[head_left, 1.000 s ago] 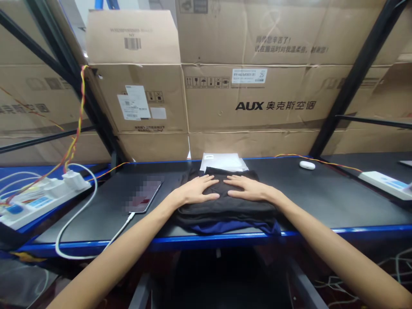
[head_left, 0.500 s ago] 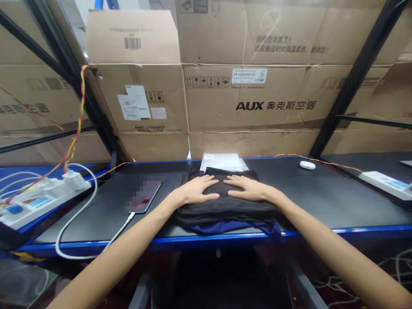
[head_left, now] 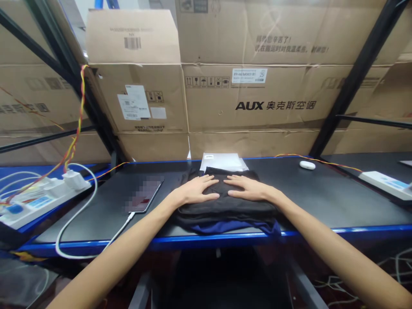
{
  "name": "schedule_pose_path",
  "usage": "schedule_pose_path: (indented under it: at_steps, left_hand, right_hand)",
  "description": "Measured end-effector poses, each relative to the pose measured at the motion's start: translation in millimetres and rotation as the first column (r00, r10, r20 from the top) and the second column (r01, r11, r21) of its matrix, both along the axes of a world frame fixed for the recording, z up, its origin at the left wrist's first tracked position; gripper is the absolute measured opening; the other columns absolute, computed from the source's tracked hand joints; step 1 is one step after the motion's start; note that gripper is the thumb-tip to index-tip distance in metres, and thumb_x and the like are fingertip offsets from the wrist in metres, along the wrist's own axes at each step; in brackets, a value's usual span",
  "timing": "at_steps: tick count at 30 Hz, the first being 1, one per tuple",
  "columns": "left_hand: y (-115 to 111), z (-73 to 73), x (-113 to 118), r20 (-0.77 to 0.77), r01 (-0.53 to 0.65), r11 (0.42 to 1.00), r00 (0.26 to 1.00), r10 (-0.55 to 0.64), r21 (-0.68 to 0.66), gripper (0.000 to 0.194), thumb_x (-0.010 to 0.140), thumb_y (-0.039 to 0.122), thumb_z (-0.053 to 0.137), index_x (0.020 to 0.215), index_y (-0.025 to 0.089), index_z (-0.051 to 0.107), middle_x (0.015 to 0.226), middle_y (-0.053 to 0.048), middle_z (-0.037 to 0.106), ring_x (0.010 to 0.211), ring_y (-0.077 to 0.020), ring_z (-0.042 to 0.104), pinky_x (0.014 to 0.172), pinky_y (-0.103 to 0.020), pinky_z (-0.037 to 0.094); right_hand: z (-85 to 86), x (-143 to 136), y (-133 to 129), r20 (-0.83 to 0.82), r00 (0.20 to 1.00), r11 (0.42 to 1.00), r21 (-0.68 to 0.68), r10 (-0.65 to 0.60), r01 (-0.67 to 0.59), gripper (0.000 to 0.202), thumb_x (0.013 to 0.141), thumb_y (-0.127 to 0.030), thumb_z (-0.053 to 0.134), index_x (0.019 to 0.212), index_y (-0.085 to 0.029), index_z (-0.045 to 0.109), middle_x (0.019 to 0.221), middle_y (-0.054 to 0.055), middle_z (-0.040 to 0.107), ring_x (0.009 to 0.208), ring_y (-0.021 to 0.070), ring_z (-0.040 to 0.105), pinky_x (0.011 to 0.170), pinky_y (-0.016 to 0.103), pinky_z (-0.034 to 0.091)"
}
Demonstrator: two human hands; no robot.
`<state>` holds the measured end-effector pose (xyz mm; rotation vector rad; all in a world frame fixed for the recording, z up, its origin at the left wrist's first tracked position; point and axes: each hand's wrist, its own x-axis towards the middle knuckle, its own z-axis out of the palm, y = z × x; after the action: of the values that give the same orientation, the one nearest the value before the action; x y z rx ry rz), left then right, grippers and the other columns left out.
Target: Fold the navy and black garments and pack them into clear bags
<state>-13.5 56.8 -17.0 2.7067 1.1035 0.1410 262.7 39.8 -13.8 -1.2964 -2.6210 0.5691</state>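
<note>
A folded black cloth (head_left: 225, 208) lies at the front middle of the dark tabletop, with a blue cloth (head_left: 222, 226) showing under its front edge. My left hand (head_left: 200, 189) rests flat on the left part of the black cloth, fingers spread. On the right part lies my right hand (head_left: 246, 188), palm down, its fingers also apart. The two hands do not touch each other. Behind the cloth, partly covered by it, are flat whitish plastic packets (head_left: 222, 162).
A phone (head_left: 146, 197) with a white cable lies left of the cloth. Power strips (head_left: 45, 197) sit at far left and right (head_left: 386, 184). A small white case (head_left: 307, 165) is at the back right. Cardboard (head_left: 257, 120) stands behind the blue-edged table (head_left: 322, 210), between black posts.
</note>
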Motion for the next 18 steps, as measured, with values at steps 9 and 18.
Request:
schedule_pose_path:
  at_steps: [9,18]
  left_hand:
    - [-0.1,0.8,0.3,-0.005,0.004,1.000,1.000,-0.004,-0.001,0.084,0.088,0.077,0.038,0.152,0.024,0.036,0.161,-0.010,0.025,0.149,-0.0300,0.022,0.122,-0.046,0.018]
    - [-0.6,0.9,0.8,-0.002,-0.003,1.000,1.000,0.003,0.003,0.083,0.088,0.077,0.039,0.152,0.024,0.037,0.160,-0.010,0.027,0.149,-0.0293,0.023,0.122,-0.045,0.018]
  right_hand:
    - [-0.2,-0.3,-0.1,0.006,1.000,1.000,-0.005,-0.003,0.003,0.079,0.087,-0.077,0.040,0.151,-0.029,0.039,0.160,0.002,0.029,0.149,0.0283,0.019,0.123,0.047,0.014]
    - [-1.8,0.5,1.5,-0.007,1.000,1.000,-0.005,0.005,-0.005,0.080,0.087,-0.077,0.041,0.150,-0.027,0.040,0.160,0.003,0.029,0.149,0.0293,0.020,0.123,0.046,0.013]
